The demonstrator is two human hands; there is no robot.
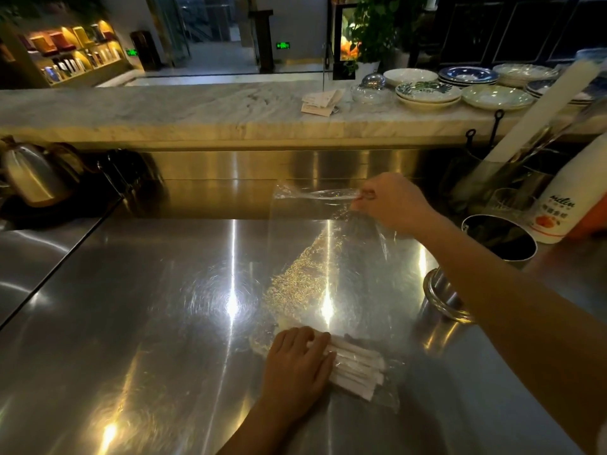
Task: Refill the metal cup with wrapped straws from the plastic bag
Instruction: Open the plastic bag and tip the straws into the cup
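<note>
A clear plastic bag (pixel 315 257) stretches over the steel counter (pixel 164 307). My right hand (pixel 394 203) pinches its upper end and lifts it. My left hand (pixel 295 366) presses down on a bundle of white wrapped straws (pixel 358 366) lying at the bag's lower end near the front. The metal cup (pixel 441 298) stands to the right of the bag, partly hidden by my right forearm; I cannot see what is inside it.
A dark round container (pixel 499 236), a white labelled bottle (pixel 565 198) and a tall white roll (pixel 538 116) crowd the right side. A kettle (pixel 31 178) sits at the far left. Stacked plates (pixel 460 90) and paper slips (pixel 320 101) rest on the marble ledge behind.
</note>
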